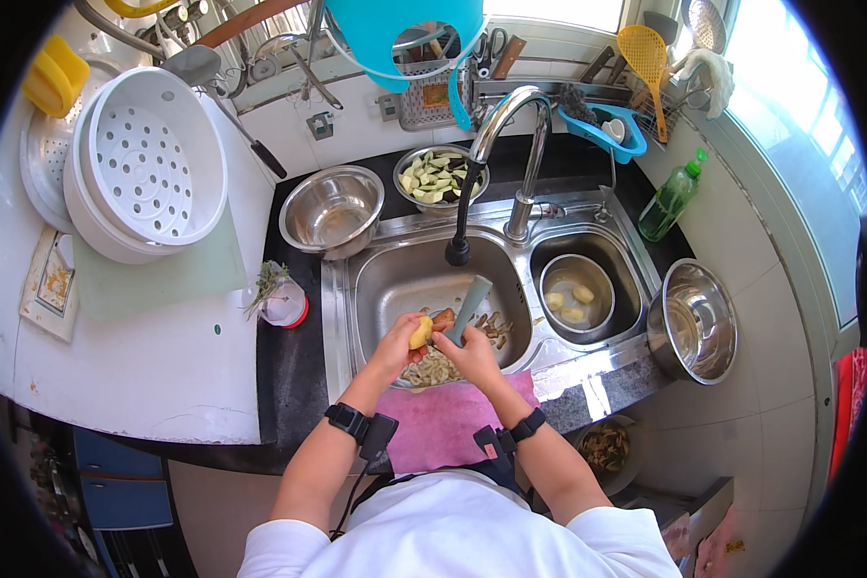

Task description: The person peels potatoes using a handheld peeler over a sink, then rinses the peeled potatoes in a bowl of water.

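My left hand (pixel 396 350) grips a peeled yellow potato (pixel 420 332) over the left basin of the steel sink (pixel 404 253). My right hand (pixel 475 355) holds a peeler by its grey-green handle (pixel 469 307), which points up and away from me. The peeler's working end is close to the potato and mostly hidden by my fingers. Just beyond my hands lies a brown, unpeeled potato (pixel 444 316). Pale peelings (pixel 432 370) are heaped in the near part of the basin, and darker brown peelings (pixel 495 329) lie to the right.
In the right basin, a steel bowl (pixel 607 318) holds three peeled potatoes in water. Above the sink arches a chrome faucet (pixel 527 159). Behind it stands a bowl of cut eggplant (pixel 433 177). Steel bowls flank the sink on the left (pixel 332 209) and right (pixel 693 321).
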A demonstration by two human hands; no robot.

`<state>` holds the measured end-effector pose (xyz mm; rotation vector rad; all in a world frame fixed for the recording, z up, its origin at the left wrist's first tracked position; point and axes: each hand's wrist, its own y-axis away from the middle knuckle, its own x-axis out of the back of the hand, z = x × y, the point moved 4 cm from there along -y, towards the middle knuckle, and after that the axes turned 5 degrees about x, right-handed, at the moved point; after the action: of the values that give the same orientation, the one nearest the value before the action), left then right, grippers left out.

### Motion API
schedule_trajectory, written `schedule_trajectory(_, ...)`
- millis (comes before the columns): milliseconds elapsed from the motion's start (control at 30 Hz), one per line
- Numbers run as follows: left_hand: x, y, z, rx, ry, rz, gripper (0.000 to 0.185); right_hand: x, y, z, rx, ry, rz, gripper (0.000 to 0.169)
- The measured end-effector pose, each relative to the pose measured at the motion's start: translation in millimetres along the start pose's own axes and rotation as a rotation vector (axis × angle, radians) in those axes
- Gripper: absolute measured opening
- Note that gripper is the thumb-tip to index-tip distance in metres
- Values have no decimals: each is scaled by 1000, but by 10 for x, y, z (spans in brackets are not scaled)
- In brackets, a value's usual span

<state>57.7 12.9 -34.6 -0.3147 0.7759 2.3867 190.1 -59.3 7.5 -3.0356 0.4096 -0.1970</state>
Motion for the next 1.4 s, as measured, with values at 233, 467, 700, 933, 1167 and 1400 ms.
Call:
schedule_trajectory(233,-40,-23,-62,-10,-110,57,28,-31,-8,94,50,160,53,20)
schedule_trajectory(467,5,-50,-208,-7,93,212,29,-153,41,220,80,211,365,22)
schedule_trajectory(700,75,81,-65,40,151,114,30,-46,-34,394,-159,-271,164,19)
schedule_trajectory(933,-6,122,31,89,248,-100,32,-50,-18,107,-32,-125,11,23)
schedule_trajectory(1167,36,93,29,1,-70,7,36,-23,-22,36,5,-3,-101,22)
schedule_trajectory(1400,-32,110,67,1,-62,-19,37,28,-32,192,-3,-127,-12,26)
